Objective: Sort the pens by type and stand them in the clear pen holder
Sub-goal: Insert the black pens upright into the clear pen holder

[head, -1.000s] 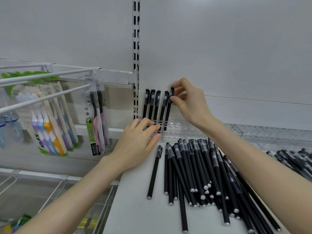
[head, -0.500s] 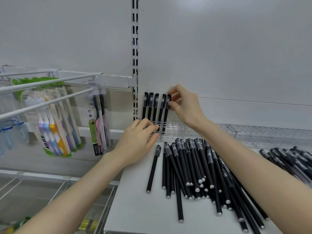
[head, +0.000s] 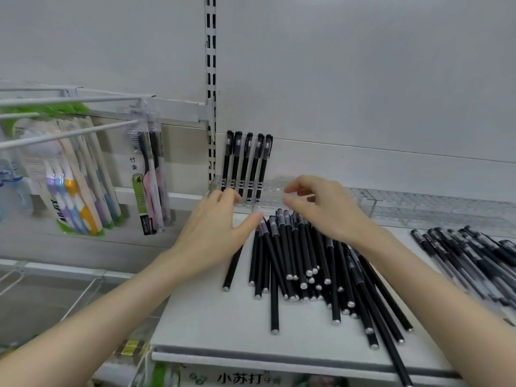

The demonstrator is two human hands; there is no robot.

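Note:
Several matte black pens [head: 247,163] stand upright side by side in the left end of the clear pen holder [head: 275,188] at the back of the white shelf. A loose pile of the same black pens [head: 307,263] lies in front of it. My left hand [head: 215,233] rests flat against the holder's left front, fingers straight, covering the top of one lying pen. My right hand [head: 324,208] hovers above the pile's caps, fingers loosely curled and holding nothing.
A second pile of pens with clear barrels [head: 472,255] lies at the right. More clear holders [head: 418,208] run along the back. Packaged toothbrushes [head: 83,185] hang on hooks to the left. The shelf's front edge [head: 279,358] is near me.
My right hand let go of the rightmost standing pen and came down over the pile. The left hand stayed at the holder's base.

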